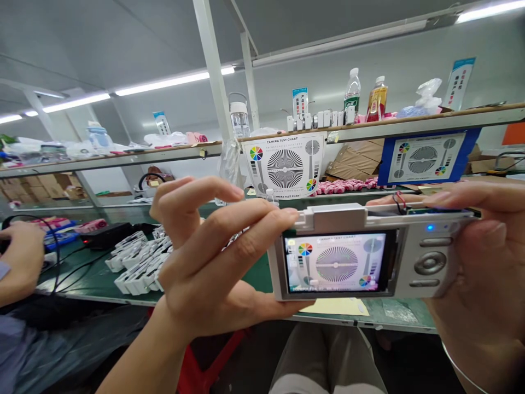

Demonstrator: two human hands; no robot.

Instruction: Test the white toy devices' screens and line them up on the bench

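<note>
Both my hands hold up a small silver digital camera [410, 257]. My left hand [209, 257] grips its left end, thumb under the body and middle finger on top; the index finger arches free above. My right hand [488, 262] is closed round the right end beside the round button pad, a finger lying along the top where thin wires show. The camera's lit screen [336, 261] shows the test chart. That white camera test chart [285, 164], with a radial pattern and colour wheels, hangs from the shelf straight ahead.
A second test chart on blue backing [426, 157] hangs to the right. The shelf [451, 117] carries bottles and small white parts. Trays of white parts [137, 265] lie on the green bench [90, 279]. Another person's hand [20, 246] rests at far left by black cables.
</note>
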